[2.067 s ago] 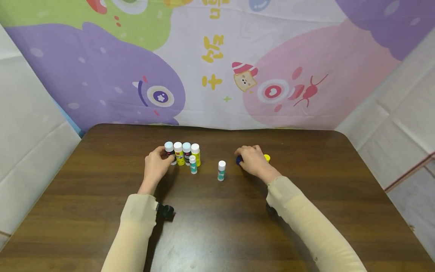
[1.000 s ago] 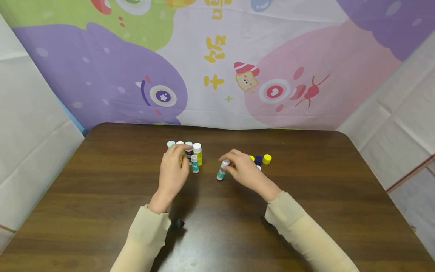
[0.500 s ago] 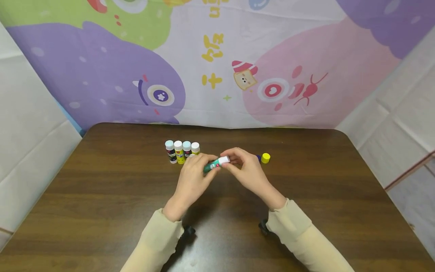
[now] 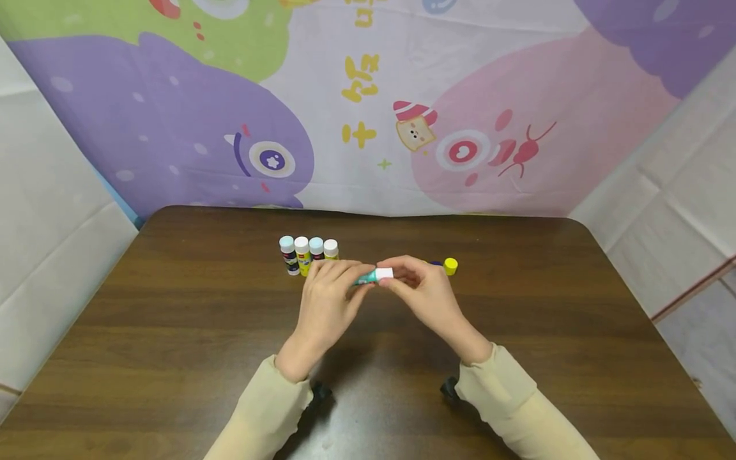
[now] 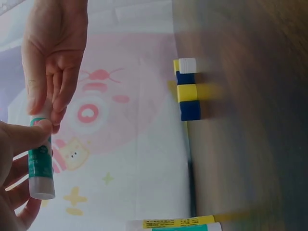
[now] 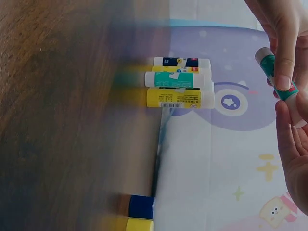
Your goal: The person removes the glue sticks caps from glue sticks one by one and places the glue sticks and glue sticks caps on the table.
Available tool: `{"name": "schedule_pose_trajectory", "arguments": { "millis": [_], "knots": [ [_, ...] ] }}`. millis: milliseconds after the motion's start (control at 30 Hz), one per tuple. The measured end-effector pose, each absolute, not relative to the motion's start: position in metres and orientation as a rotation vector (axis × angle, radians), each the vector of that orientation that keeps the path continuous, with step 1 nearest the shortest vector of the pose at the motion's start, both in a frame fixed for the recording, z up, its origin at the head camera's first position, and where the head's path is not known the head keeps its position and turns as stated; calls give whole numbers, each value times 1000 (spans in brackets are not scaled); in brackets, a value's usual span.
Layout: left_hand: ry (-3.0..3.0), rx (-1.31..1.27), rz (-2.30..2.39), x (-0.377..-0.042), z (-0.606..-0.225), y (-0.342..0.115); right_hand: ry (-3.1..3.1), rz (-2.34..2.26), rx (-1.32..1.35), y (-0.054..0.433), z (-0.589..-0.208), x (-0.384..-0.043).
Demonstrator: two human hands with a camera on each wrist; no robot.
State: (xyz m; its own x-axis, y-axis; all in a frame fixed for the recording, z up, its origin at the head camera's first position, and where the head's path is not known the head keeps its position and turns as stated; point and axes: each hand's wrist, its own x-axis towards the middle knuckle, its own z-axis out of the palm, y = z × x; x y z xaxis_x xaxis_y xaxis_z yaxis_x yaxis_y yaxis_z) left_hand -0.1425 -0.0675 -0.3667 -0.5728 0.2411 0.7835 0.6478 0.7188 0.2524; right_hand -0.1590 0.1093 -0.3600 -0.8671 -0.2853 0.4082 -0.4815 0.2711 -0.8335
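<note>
A glue stick (image 4: 366,278) with a teal label and white cap lies nearly level between my two hands above the table. My left hand (image 4: 328,297) grips its labelled body, thumb along the side, as the left wrist view shows. At the other end, my right hand (image 4: 428,294) pinches the white cap (image 4: 384,273) with thumb and fingers. The cap still sits on the tube. Behind my left hand stands a row of upright glue sticks (image 4: 290,260), partly hidden. In the right wrist view another teal glue stick (image 6: 174,79) stands in front of that row.
Beyond my right hand, loose caps stand on the brown table (image 4: 172,319): a yellow cap (image 4: 450,266), blue caps (image 5: 190,110) and a white cap (image 5: 187,65). A printed cloth (image 4: 368,179) hangs behind the table's far edge.
My right hand left the caps and took the standing teal glue stick. My left hand came from the row to grip its body. The stick was lifted and tipped nearly level.
</note>
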Motion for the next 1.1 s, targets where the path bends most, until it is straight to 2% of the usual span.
{"name": "schedule_pose_trajectory", "arguments": {
  "millis": [467,1100],
  "knots": [
    [-2260,-592,-870,-144,-373,-70,-2355,1505,821,115,-362,-161],
    [-2396,-17,-1150,-161,-375,-124,-2637,1123,505,152,-381,-183]
  ]
}}
